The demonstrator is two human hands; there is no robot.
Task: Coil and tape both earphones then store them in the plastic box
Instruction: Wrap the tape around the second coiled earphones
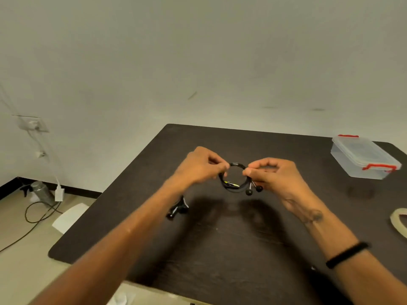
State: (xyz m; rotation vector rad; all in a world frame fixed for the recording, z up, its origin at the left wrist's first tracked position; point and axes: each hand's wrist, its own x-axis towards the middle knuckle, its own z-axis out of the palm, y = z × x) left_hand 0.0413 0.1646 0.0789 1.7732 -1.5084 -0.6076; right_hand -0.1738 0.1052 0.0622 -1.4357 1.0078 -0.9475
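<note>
Black cord, wound into a neat ring: coiled earphone (234, 179), held up over the middle of the dark table (220, 249), clear of the surface, shadow cast below it. Pinched on its left edge by the left hand (199, 167), thumb and fingertips curled in on the cord. Pinched on its right edge by the right hand (274, 172), thumb and forefinger closed on the loop, remaining fingers curled behind. Two small round earbuds (253, 190) dangling on short stems from the lower right of the ring, just under the right hand. A thin pale streak across the bottom of the coil, possibly the plug or a strip of tape; too blurred to tell which.

Second earphone (177, 209) lying on the table nearer the left edge, partly hidden by the left forearm, glossy black, its shape hard to read. Clear plastic box (363, 158) with red clips standing at the far right corner of the table, lid on, well apart from both hands. Roll of tape (398, 219) flat on the table at the right edge, cut off by the frame. Black band (346, 254) round the right wrist.

Beyond the table, on the floor at left: a grey bottle (41, 192), a dark cable (37, 214) looping, a white sheet of paper (70, 216). Wall socket (33, 124) above them on the pale wall.
</note>
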